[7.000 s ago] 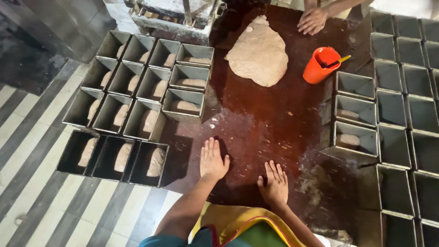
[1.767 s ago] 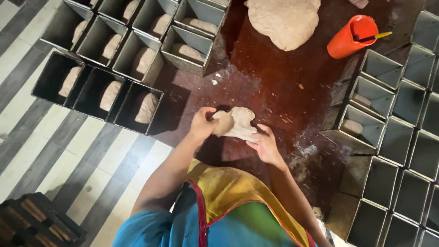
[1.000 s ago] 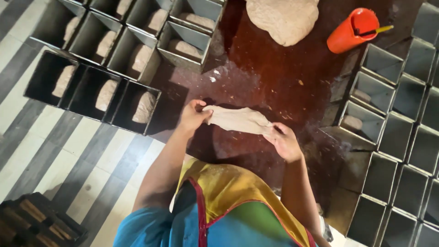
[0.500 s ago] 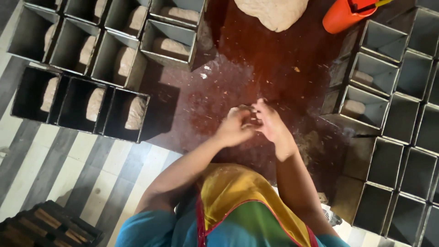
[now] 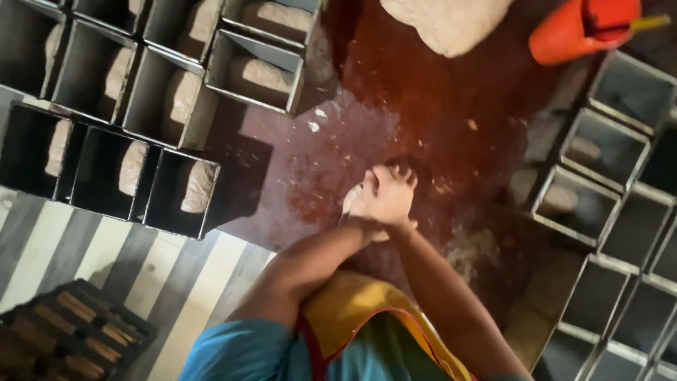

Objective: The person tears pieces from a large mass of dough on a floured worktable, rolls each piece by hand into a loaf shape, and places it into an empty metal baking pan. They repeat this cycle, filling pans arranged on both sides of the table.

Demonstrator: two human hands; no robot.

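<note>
My two hands are pressed together on the dark, floury work table (image 5: 310, 162), stacked over a small piece of pale dough (image 5: 350, 200). My left hand (image 5: 363, 213) comes in from the lower left and lies underneath. On top is my right hand (image 5: 393, 192), its fingers curled forward. Most of the dough piece is hidden under my hands; only a pale edge shows at their left side. Both hands close around it.
A large mass of dough (image 5: 444, 21) lies at the table's far end beside an orange jug (image 5: 578, 32). Metal loaf tins with dough (image 5: 257, 67) stand on the left, more tins (image 5: 571, 197) on the right. A wooden crate (image 5: 70, 339) sits on the striped floor.
A second ago my hands held the dough piece stretched wide between them. They have since come together and folded the piece, and now press it on the table, one over the other.
</note>
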